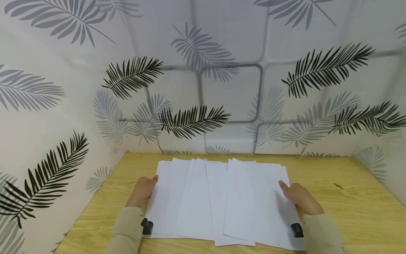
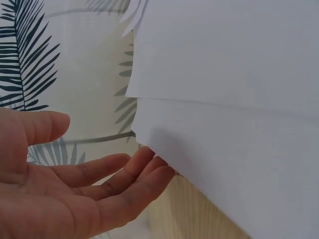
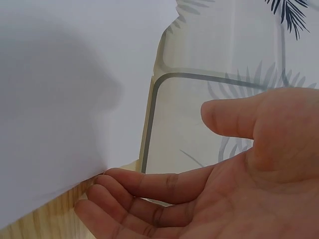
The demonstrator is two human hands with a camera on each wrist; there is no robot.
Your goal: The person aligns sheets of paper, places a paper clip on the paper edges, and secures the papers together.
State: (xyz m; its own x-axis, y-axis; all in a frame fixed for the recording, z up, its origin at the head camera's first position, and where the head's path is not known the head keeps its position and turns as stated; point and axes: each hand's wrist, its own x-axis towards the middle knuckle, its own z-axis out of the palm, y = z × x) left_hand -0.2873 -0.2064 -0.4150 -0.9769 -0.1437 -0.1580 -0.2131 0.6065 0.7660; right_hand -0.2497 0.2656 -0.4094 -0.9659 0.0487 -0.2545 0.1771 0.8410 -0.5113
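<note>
Flanking paper sheets [image 1: 198,208], left hand [image 1: 142,191] and right hand [image 1: 300,197] gape wide; overlapping looks done, squaring not, a paper clip [image 1: 338,186] toward the table [image 1: 355,215]'s right edge.

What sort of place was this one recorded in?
Probably a screened-off desk space or recording booth: leaf-printed sheeting covers the back and sides around a wood-grain tabletop, where overlapping white paper sheets lie.

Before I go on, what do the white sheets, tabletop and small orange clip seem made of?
White sheets: likely paper, matte, with thin overlapping edges.
Tabletop: wood or woodgrain laminate, smooth-looking, with grain lines; can't tell which.
Orange clip: perhaps bent wire, by its thin outline; too small to tell its finish.
</note>
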